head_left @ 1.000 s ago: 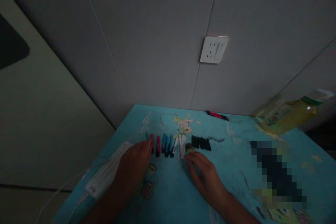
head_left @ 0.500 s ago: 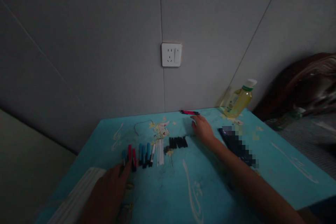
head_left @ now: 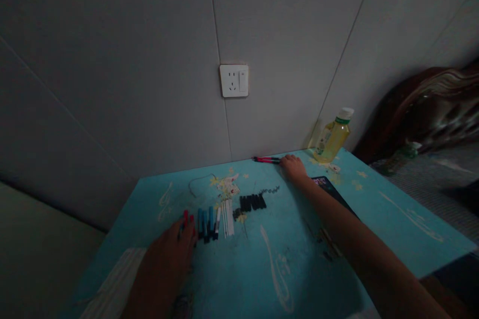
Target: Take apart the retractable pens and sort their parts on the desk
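On the turquoise tabletop, my left hand (head_left: 164, 259) reaches over the red pen parts (head_left: 186, 215) at the left end of a row. Its fingertips hang down among them and are partly hidden, so its grip does not show. To the right of it lie blue pen parts (head_left: 205, 222), thin white refills (head_left: 227, 217) and short black pieces (head_left: 252, 202). At the back edge, my right hand (head_left: 294, 167) has its fingers curled at the right end of the red-and-black pens (head_left: 267, 160), which lie close together. Small dark springs (head_left: 270, 191) lie beside the black pieces.
A bottle of yellow liquid (head_left: 332, 137) stands at the back right corner. A dark flat package (head_left: 329, 187) lies partly under my right forearm. Small tan and dark pieces (head_left: 329, 246) lie nearer me. A white striped object (head_left: 116, 284) is at left front.
My right hand has moved back to the end of the red-and-black pens. My left hand has shifted slightly right over the red parts. The view has turned a little.
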`<act>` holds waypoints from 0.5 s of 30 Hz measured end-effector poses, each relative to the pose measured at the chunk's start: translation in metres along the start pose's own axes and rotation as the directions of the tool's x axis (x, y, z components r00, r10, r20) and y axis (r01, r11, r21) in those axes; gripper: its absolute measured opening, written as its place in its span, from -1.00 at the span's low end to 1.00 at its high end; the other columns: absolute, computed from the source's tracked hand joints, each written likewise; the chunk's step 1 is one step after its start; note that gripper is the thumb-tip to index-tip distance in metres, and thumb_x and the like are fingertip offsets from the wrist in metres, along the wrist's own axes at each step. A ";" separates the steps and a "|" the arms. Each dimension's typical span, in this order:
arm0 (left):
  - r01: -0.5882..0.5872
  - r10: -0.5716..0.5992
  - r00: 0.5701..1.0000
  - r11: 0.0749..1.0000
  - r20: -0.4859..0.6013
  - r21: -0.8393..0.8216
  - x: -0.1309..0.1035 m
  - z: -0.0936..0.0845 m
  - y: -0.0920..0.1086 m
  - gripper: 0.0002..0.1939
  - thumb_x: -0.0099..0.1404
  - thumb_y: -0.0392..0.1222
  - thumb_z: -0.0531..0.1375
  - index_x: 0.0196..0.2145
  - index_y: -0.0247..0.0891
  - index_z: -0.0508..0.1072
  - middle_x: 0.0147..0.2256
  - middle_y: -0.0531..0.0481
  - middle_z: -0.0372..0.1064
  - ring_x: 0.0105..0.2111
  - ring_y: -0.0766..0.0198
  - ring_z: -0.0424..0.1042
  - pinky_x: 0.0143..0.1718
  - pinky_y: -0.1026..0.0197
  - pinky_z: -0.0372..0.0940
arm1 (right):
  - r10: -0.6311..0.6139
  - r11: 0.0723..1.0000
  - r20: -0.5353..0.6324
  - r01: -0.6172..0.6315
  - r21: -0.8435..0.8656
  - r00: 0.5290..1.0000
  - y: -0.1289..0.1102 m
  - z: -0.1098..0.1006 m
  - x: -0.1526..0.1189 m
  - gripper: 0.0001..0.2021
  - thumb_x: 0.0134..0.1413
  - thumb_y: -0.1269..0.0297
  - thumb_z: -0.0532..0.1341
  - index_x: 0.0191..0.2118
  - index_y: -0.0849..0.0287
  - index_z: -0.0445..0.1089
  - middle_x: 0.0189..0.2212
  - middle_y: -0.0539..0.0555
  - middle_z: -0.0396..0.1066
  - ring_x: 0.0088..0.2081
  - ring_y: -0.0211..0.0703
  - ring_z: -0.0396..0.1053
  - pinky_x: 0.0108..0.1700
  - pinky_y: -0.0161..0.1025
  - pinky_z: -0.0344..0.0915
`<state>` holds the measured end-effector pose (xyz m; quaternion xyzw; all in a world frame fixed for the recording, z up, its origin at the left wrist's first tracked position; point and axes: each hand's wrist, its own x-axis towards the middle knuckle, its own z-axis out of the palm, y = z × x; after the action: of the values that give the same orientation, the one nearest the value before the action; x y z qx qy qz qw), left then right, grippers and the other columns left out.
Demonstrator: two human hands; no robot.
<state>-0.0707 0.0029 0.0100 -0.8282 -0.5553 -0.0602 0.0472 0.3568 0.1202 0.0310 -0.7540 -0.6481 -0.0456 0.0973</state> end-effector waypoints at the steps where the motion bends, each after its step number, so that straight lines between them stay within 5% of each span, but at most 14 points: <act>1: -0.101 0.099 0.992 0.995 -0.083 -0.015 0.006 -0.006 0.009 -0.61 0.42 -0.22 -0.05 0.09 -0.29 0.40 0.13 -0.27 0.30 0.02 -0.03 0.39 0.00 -0.09 0.33 | -0.005 1.000 -0.022 0.005 0.017 1.000 -0.001 -0.005 -0.002 -0.76 0.33 0.39 0.05 -0.07 0.32 0.44 -0.07 0.33 0.43 0.02 0.02 0.30 0.06 -0.14 0.11; 4: -0.427 0.407 0.857 0.904 -0.317 0.007 0.022 -0.024 0.039 -0.65 0.39 -0.29 0.03 0.08 -0.19 0.42 0.11 -0.18 0.33 0.08 0.03 0.35 0.11 -0.12 0.27 | -0.031 0.997 -0.107 0.038 0.062 0.994 -0.013 -0.021 -0.023 -0.71 0.38 0.36 -0.01 -0.02 0.33 0.41 -0.07 0.33 0.43 0.02 0.03 0.31 0.08 -0.10 0.12; 8: -0.543 0.539 0.698 0.827 -0.471 0.141 0.034 -0.029 0.068 -0.50 0.35 -0.46 0.00 0.19 -0.19 0.32 0.19 -0.18 0.26 0.17 0.01 0.26 0.17 -0.10 0.20 | -0.219 0.965 -0.133 0.235 0.116 0.967 -0.057 -0.028 -0.087 -0.78 0.37 0.31 0.05 -0.07 0.14 0.44 -0.18 0.10 0.50 -0.14 -0.16 0.40 -0.03 -0.26 0.24; 11: -0.517 0.507 0.688 0.844 -0.519 0.140 0.033 -0.007 0.073 -0.50 0.35 -0.44 -0.04 0.18 -0.23 0.34 0.18 -0.19 0.28 0.15 -0.04 0.29 0.15 -0.12 0.20 | -0.494 0.709 -0.269 0.562 0.426 0.827 -0.093 -0.020 -0.139 -0.82 0.34 0.28 0.10 -0.10 0.15 0.43 -0.25 0.09 0.52 -0.19 -0.13 0.41 -0.06 -0.18 0.28; 15: -0.540 0.504 0.702 0.837 -0.504 0.086 0.020 0.026 0.062 -0.50 0.31 -0.43 -0.03 0.11 -0.13 0.41 -0.05 -0.09 0.48 -0.15 0.15 0.49 -0.10 0.13 0.35 | -0.520 0.578 -0.249 0.551 0.602 0.817 -0.115 -0.014 -0.175 -0.81 0.35 0.27 0.07 -0.12 0.16 0.40 -0.30 0.06 0.50 -0.26 -0.17 0.41 -0.12 -0.23 0.32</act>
<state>-0.0047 0.0015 -0.0138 -0.9064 -0.2629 -0.2787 0.1780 0.2174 -0.0365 0.0210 -0.4393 -0.8164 0.1381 0.3485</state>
